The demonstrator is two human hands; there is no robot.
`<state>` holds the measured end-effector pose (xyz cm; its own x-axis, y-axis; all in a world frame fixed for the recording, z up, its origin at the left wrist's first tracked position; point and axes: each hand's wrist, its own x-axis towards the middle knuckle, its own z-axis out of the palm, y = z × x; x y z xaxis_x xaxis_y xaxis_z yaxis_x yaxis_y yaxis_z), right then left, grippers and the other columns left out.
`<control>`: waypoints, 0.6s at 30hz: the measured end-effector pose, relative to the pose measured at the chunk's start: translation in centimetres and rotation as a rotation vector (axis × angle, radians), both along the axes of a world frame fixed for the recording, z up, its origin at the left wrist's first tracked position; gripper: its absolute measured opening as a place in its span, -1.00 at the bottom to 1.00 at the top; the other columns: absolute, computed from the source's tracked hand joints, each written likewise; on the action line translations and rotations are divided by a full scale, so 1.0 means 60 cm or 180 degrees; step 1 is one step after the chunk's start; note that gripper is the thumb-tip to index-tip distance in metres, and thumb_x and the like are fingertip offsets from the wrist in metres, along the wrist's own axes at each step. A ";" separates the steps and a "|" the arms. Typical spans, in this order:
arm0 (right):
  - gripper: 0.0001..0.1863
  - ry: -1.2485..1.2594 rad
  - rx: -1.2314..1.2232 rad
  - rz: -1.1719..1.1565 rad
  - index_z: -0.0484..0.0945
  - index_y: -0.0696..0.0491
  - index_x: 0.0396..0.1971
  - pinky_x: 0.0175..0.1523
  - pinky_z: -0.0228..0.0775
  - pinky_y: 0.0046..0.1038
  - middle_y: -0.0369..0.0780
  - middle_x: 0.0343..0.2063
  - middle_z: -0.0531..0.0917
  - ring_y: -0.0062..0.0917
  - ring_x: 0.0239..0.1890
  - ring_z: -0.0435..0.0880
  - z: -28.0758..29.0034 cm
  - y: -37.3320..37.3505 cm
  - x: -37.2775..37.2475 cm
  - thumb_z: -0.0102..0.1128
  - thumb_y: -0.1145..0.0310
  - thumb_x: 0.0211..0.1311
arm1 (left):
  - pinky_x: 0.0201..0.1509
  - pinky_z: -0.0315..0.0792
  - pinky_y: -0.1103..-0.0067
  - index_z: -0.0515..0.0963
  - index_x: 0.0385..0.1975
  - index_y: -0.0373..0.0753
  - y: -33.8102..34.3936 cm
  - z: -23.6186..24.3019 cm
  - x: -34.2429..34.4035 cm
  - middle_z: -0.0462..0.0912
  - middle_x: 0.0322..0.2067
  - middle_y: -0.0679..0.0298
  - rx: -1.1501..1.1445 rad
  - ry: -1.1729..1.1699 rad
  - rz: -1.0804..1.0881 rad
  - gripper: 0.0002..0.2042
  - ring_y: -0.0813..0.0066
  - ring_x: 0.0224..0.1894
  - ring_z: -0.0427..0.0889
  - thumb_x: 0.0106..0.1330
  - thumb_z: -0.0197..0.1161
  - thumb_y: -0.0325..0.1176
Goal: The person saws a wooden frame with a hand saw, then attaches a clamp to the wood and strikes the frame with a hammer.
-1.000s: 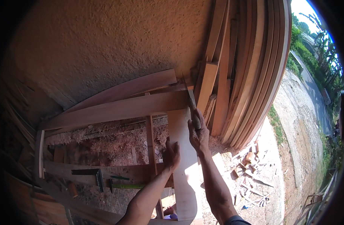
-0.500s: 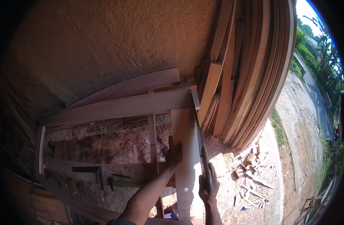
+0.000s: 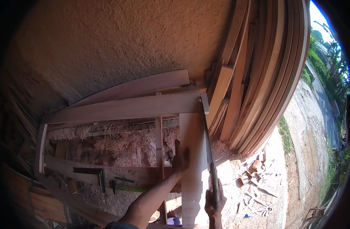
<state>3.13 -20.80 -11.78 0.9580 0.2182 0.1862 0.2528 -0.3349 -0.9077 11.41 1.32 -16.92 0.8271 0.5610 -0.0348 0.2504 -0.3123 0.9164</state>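
Observation:
A wide pale wooden board runs toward me at the right of a wooden frame. At the board's left edge, in shade, my left hand grips it, with some fingers dark and hard to make out. My right hand is closed round the handle of a handsaw. The saw's blade, seen nearly edge-on, lies along the board's right side and reaches up to the far plank by the corner. Whether its teeth are in the wood cannot be told.
A black try square and a green-handled tool lie on a lower plank at left. Wood shavings cover the ground inside the frame. Tall boards lean on the rough wall. Offcuts are scattered at right.
My right hand has drawn the saw a little nearer to me along the board. My left hand keeps its place on the board. The whole view has shifted slightly.

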 end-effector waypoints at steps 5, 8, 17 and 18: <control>-0.46 -0.0065 0.0146 -0.0063 0.44 0.03 0.34 0.21 0.51 -0.26 -0.01 0.15 0.64 -0.21 0.20 0.66 0.066 0.121 0.229 0.17 0.40 0.36 | 0.04 0.49 -0.01 0.13 0.29 -0.26 -0.016 -0.017 0.009 0.56 0.07 -0.29 0.0343 -0.0621 0.0025 -0.55 -0.36 0.04 0.60 0.58 -0.03 -0.14; -0.44 0.0265 -0.0273 -0.0125 0.42 -0.07 0.36 0.15 0.51 -0.25 0.05 0.13 0.63 -0.10 0.13 0.67 0.095 0.202 0.362 0.15 0.40 0.36 | 0.18 0.45 0.09 0.13 0.40 -0.20 -0.026 0.028 0.020 0.55 0.12 -0.23 -0.0060 0.0610 0.0064 -0.50 -0.24 0.15 0.57 0.59 -0.05 -0.12; -0.41 -0.0196 -0.0105 -0.0029 0.39 0.19 0.35 0.12 0.55 -0.28 0.04 0.10 0.65 -0.23 0.07 0.71 0.013 0.015 0.039 0.21 0.33 0.37 | -0.07 0.50 -0.05 0.04 0.41 -0.09 0.004 0.002 0.002 0.65 -0.09 -0.31 0.0207 -0.0062 0.0108 -0.48 -0.36 -0.09 0.66 0.58 -0.06 -0.06; -0.42 -0.0297 -0.0133 -0.0034 0.40 0.15 0.36 0.01 0.59 -0.27 0.04 0.03 0.69 -0.20 -0.03 0.76 0.021 0.043 0.089 0.19 0.35 0.36 | -0.07 0.50 -0.05 0.04 0.41 -0.08 0.002 0.005 0.009 0.66 -0.09 -0.30 0.0095 0.0448 0.0182 -0.48 -0.36 -0.09 0.66 0.58 -0.05 -0.06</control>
<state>8.46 -18.21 -10.51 0.9392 0.2176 0.2658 0.3318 -0.3750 -0.8656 11.96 1.43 -16.62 0.7819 0.6095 -0.1308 0.3939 -0.3203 0.8615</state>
